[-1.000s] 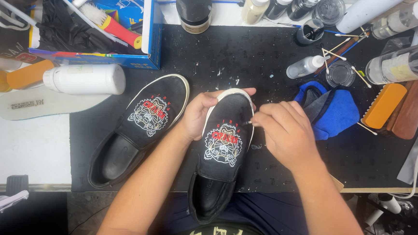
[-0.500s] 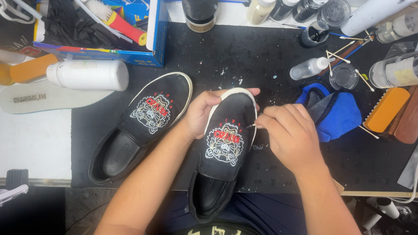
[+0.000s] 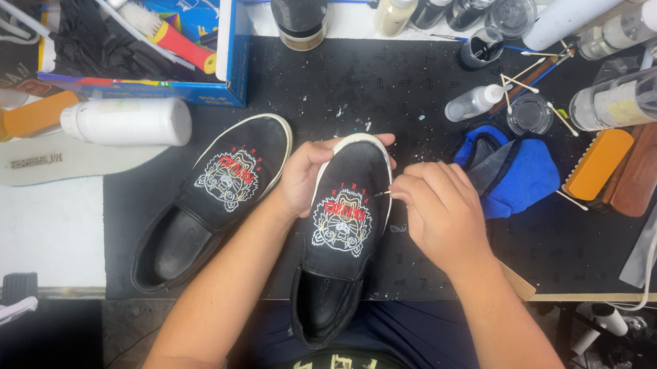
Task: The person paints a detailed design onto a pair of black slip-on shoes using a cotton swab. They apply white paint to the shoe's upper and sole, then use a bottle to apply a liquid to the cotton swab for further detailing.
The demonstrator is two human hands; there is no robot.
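Note:
A black slip-on shoe (image 3: 344,239) with an embroidered animal face and a white sole rim lies toe-away at the table's front. My left hand (image 3: 308,172) grips its toe from the left side. My right hand (image 3: 437,214) pinches a thin cotton swab (image 3: 383,194) whose tip touches the shoe's right upper near the rim. A second matching shoe (image 3: 210,196) lies to the left, angled, untouched.
A blue cloth (image 3: 523,173) lies right of my hand. Bottles (image 3: 630,93), a small jar (image 3: 529,113), loose swabs and brushes (image 3: 618,164) crowd the right and back. A white bottle (image 3: 123,119), an insole (image 3: 64,162) and a blue box (image 3: 144,33) sit left.
My right hand has shifted slightly left along the shoe's right edge with the swab. The left hand keeps its hold on the toe.

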